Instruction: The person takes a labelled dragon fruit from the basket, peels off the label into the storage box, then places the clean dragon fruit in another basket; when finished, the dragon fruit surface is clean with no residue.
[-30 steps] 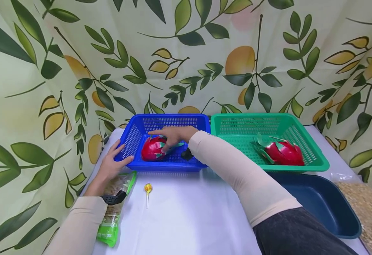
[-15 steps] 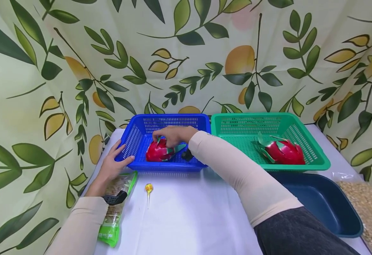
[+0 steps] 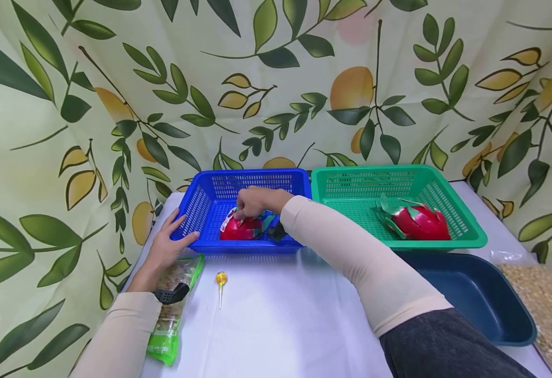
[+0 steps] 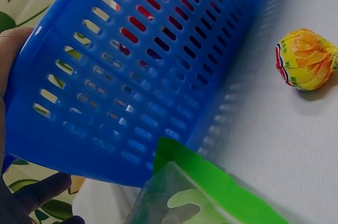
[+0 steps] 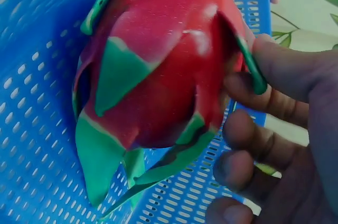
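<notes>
nearest on the bench point(image 3: 276, 320), with the lollipop point(image 3: 221, 277) as hub, a green-edged packet point(image 3: 164, 325) lies at eight o'clock. the left hand point(image 3: 168, 241), at ten, has a released grip, fingers spread against the eight o'clock corner of the blue basket point(image 3: 252, 248), which stands at one. inside it, the right hand point(image 3: 257, 201) has its grip on the red dragon fruit point(image 3: 240, 230), thumb and forefinger pinching a green-tipped scale point(image 5: 255, 73). at two, a second dragon fruit point(image 3: 424, 223) lies in the green basket point(image 3: 351, 215). the handling looks partway along: the hold is made, but the first fruit sits within the blue basket, its release not yet done.
</notes>
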Action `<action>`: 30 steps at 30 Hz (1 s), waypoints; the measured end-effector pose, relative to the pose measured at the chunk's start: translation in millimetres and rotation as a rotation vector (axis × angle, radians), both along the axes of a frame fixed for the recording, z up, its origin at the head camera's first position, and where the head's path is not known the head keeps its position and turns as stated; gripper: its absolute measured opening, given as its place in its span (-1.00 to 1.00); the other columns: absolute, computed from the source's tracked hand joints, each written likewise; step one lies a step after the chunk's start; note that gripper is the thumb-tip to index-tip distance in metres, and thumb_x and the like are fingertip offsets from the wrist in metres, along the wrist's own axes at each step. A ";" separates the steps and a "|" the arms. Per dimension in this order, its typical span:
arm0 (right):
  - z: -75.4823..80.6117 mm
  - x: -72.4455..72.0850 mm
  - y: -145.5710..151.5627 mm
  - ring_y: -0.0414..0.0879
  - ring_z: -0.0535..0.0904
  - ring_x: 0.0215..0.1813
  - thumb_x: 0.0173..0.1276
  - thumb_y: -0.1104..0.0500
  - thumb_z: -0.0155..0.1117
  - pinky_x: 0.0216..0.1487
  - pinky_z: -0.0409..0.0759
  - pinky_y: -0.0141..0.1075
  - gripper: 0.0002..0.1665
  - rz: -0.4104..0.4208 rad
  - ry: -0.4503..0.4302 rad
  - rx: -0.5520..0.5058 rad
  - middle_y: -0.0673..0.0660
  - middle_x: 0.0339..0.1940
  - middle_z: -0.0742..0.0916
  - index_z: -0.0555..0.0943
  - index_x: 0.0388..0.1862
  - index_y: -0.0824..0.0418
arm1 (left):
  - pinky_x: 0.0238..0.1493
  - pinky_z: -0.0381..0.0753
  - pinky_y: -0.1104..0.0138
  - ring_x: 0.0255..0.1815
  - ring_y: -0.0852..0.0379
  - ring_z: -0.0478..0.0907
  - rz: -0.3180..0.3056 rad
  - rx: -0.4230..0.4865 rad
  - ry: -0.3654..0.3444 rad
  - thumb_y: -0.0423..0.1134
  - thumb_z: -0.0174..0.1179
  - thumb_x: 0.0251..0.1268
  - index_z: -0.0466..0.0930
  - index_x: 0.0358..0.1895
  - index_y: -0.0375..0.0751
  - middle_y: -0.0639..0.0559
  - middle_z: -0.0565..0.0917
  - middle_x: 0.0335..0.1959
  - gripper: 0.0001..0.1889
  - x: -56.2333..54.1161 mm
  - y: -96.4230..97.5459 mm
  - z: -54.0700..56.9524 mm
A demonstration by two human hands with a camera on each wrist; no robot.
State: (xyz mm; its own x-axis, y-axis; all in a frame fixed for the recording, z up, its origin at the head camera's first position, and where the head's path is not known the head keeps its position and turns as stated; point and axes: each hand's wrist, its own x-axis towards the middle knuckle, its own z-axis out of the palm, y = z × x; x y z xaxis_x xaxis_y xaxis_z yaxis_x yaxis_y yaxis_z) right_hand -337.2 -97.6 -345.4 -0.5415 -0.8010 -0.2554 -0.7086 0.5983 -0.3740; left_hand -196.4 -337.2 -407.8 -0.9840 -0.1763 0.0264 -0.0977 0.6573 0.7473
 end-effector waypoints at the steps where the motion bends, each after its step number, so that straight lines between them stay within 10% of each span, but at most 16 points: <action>1: -0.3 0.1 0.7 -0.16 0.46 -0.42 0.39 -0.04 0.25 -0.39 0.45 -0.37 -0.70 0.020 -0.019 0.005 -0.02 -0.51 0.62 0.67 -0.39 0.14 | 0.27 0.12 -0.23 0.48 -0.36 -0.18 0.000 0.002 0.000 0.00 0.26 0.29 0.03 0.51 -0.26 -0.10 -0.18 0.57 -0.14 -0.2 0.1 0.2; 9: -1.4 4.9 7.0 -0.16 0.47 -0.39 0.24 0.14 0.43 -0.36 0.48 -0.36 -0.80 0.129 -0.164 -0.001 -0.03 -0.54 0.63 0.63 -0.52 0.13 | 0.28 0.10 -0.23 0.48 -0.35 -0.18 0.004 0.004 0.006 -0.01 0.26 0.29 0.04 0.51 -0.26 -0.10 -0.17 0.57 -0.15 -1.2 0.3 -1.7; 23: -4.8 -7.1 26.8 -0.11 0.45 -0.24 0.29 0.25 0.33 -0.22 0.44 -0.33 -0.86 0.183 0.048 0.059 -0.02 -0.33 0.60 0.56 -0.35 0.01 | 0.30 0.06 -0.24 0.48 -0.33 -0.19 0.007 0.006 -0.001 0.11 0.25 0.26 0.02 0.52 -0.26 -0.10 -0.18 0.57 -0.09 1.7 -1.7 -1.1; 30: -7.1 -24.2 50.1 0.01 0.43 0.04 0.29 0.40 0.11 0.04 0.45 -0.14 -0.64 -0.118 0.101 0.019 0.01 -0.03 0.63 0.68 -0.14 -0.01 | 0.32 0.01 -0.24 0.49 -0.31 -0.20 -0.004 0.005 -0.001 0.07 0.26 0.27 0.03 0.51 -0.26 -0.09 -0.18 0.57 -0.11 2.8 -0.3 1.0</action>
State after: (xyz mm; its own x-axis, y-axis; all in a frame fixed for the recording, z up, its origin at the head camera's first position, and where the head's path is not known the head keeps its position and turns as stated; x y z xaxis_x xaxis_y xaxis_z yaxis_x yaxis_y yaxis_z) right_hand -361.4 -47.5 -352.5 -0.6557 -0.7255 -0.2091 -0.6662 0.6862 -0.2921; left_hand -193.6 -337.5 -406.8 -0.9847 -0.1725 0.0244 -0.0959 0.6537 0.7506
